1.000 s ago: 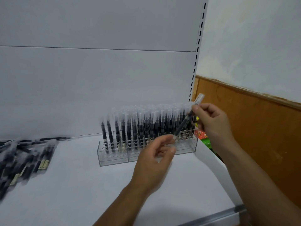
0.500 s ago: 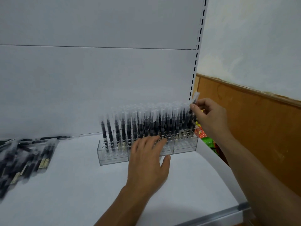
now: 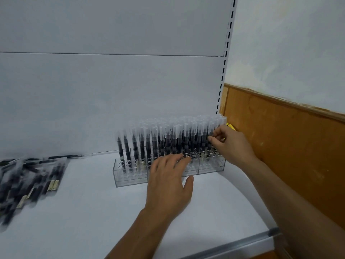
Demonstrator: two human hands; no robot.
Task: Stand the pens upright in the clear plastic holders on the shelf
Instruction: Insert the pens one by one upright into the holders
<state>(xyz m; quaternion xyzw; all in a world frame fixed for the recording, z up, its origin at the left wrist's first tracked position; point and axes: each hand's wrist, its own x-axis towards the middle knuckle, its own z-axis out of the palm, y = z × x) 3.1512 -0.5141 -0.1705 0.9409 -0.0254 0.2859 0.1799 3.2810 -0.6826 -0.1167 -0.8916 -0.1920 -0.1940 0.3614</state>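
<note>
Clear plastic holders (image 3: 130, 177) stand in a row at the back of the white shelf (image 3: 84, 212), filled with several upright black pens (image 3: 149, 146) with clear caps. My left hand (image 3: 169, 186) lies flat with straight fingers against the front of the middle holder. My right hand (image 3: 229, 144) reaches into the right end of the row, its fingertips pinching a pen (image 3: 210, 135) that stands among the others. A pile of loose black pens (image 3: 28, 182) lies at the left of the shelf.
The shelf's white back panel (image 3: 112, 90) rises behind the holders, with a slotted upright (image 3: 226, 53) at its right. A brown wooden wall panel (image 3: 289, 146) is to the right. The shelf's metal front edge (image 3: 242, 245) runs along the bottom right.
My right hand has lowered the pen from tilted above the row down into the right end of the holders. My left hand went from curled in the air to flat against the holder.
</note>
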